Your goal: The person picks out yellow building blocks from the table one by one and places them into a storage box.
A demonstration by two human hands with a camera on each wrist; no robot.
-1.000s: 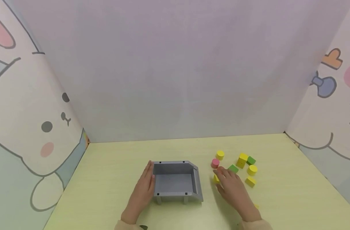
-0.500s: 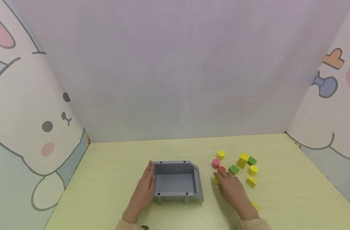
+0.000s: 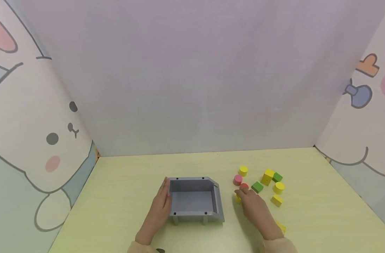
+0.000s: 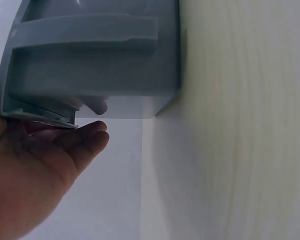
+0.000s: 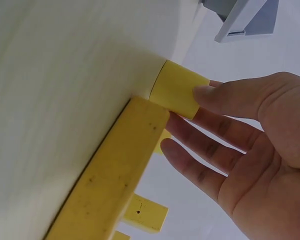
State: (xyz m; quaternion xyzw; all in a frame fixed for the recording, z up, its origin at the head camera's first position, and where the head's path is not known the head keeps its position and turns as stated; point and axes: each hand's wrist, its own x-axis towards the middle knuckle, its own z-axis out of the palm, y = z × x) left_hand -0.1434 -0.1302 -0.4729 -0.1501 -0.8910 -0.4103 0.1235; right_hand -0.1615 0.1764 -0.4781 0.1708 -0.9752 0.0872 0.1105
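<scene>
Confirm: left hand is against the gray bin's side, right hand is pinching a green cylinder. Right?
Color's wrong: the right hand is pinching a yellow cylinder, not a green one, per the right wrist view. Left hand against the gray bin's side is correct.

from where i stand, a pale yellow-green tabletop (image 3: 129,175) with faint wood grain spreads beneath the grip. beyond the grip rises a plain lilac-grey backdrop (image 3: 192,77), lightly creased. well left of the grip, a side panel (image 3: 21,151) carries a big white cartoon rabbit; well right, another panel (image 3: 347,133) shows cartoon art with a blue bow. light is soft, shadows faint.
</scene>
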